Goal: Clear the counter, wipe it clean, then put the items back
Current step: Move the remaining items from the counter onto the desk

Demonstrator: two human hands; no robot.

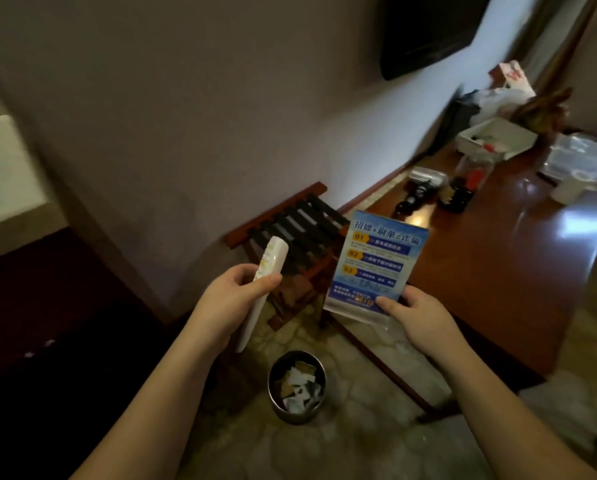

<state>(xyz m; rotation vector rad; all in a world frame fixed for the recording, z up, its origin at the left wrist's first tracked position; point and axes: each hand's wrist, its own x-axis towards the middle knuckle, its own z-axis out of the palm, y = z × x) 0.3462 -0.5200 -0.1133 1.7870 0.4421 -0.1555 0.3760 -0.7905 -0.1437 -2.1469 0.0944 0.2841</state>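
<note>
My left hand grips a white remote control around its middle, held upright over the floor. My right hand pinches the bottom edge of a blue printed sign in a clear stand, held upright just left of the counter's near end. The glossy wooden counter stretches away to the right along the wall. On it stand a dark bottle, a clear jar with a red item inside, a black device lying flat, a white tray and a white cup.
A wooden luggage rack with black straps stands against the wall beyond my hands. A round metal bin with paper scraps sits on the stone floor below. A dark television hangs on the wall. Bags crowd the counter's far end.
</note>
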